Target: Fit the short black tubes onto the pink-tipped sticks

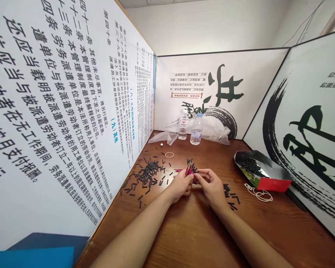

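My left hand [181,185] is closed round a bundle of thin pink sticks with dark tips [190,167], which point upward above the table. Against the bundle's right side, my right hand [212,184] has its thumb and forefinger pinched together; what lies between them is too small to make out. More pink sticks show partly behind both hands. Left of my left hand, many short black tube-like pieces [149,170] lie scattered on the brown table [184,234]. A smaller group of black pieces [231,197] lies beside my right wrist, partly hidden by it.
An open box with a red end [273,184] holds more black pieces at the right. White cord loops [259,193] lie before it. Two water bottles [196,130] and clear plastic bags [220,134] stand at the back. A pale ring [169,155] lies nearer. Printed panels [184,63] enclose the table.
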The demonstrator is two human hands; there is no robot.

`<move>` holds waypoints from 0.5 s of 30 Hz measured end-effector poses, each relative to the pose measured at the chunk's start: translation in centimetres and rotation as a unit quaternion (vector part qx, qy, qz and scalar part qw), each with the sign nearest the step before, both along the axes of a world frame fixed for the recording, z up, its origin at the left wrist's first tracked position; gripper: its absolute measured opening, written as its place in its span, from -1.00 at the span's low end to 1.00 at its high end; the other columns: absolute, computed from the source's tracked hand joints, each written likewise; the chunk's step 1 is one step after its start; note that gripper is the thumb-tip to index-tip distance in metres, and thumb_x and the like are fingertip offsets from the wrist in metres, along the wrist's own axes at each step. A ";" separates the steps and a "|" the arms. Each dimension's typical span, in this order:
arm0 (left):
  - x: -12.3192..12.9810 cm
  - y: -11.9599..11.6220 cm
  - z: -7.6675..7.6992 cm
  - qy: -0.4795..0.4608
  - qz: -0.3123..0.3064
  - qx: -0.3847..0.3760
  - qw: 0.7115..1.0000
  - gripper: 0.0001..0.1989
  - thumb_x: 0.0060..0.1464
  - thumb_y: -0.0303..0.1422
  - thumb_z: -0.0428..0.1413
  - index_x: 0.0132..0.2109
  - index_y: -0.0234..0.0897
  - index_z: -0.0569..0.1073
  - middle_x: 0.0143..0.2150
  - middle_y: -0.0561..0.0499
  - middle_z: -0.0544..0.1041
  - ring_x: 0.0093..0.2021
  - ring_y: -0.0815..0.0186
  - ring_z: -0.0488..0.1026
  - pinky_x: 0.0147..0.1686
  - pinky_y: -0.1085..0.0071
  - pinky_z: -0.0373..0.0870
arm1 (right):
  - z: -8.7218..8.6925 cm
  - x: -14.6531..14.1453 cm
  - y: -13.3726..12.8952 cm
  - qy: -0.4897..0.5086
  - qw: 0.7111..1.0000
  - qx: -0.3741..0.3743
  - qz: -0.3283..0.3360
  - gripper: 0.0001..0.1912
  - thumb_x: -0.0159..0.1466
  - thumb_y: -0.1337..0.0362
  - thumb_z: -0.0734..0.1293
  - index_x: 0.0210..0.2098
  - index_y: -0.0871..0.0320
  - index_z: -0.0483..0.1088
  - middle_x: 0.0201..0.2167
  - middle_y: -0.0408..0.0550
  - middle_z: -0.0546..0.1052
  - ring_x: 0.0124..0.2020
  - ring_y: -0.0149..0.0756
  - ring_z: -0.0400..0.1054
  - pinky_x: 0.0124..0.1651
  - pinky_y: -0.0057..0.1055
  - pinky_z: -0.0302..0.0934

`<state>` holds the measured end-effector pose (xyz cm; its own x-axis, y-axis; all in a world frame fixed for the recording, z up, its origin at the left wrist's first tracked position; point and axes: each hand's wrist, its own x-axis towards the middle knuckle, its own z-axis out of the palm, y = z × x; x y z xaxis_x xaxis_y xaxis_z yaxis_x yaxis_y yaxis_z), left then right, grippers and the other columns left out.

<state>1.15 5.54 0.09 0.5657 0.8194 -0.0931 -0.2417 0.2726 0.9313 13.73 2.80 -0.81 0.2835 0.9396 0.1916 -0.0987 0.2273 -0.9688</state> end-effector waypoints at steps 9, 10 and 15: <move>-0.1 -0.1 0.2 0.005 -0.002 -0.014 1.000 -0.74 0.07 -0.21 0.08 -0.25 -0.18 0.13 -0.57 0.27 0.01 -0.68 0.56 -0.16 -0.68 0.57 -0.24 | 0.0 0.6 0.4 -0.050 0.999 0.011 -0.001 -0.59 0.09 0.01 0.41 -0.21 0.14 0.32 -0.35 -0.03 0.54 -0.29 -0.22 0.45 -0.20 -0.30 0.35; -0.1 -0.1 0.3 0.004 -0.004 -0.018 1.000 -0.74 0.07 -0.22 0.08 -0.26 -0.18 0.11 -0.57 0.27 0.01 -0.68 0.56 -0.17 -0.68 0.57 -0.25 | 0.3 1.2 0.5 -0.082 0.996 0.015 -0.020 -0.62 0.12 0.02 0.37 -0.20 0.14 0.32 -0.34 -0.03 0.53 -0.29 -0.22 0.44 -0.22 -0.31 0.33; -0.1 -0.1 0.4 0.001 -0.003 -0.035 0.999 -0.71 0.04 -0.24 0.09 -0.29 -0.17 0.08 -0.56 0.26 0.00 -0.67 0.56 -0.19 -0.68 0.58 -0.27 | 3.5 5.6 0.7 -0.451 0.889 -0.074 -0.033 -0.84 0.20 0.19 0.22 -0.32 0.10 0.39 -0.39 -0.09 0.52 -0.39 -0.28 0.38 -0.29 -0.38 0.17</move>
<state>1.04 5.48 0.45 0.5697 0.8079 -0.1508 -0.2387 0.3382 0.9103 19.29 3.53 2.72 0.1323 0.9605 0.2448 0.7428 0.0674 -0.6661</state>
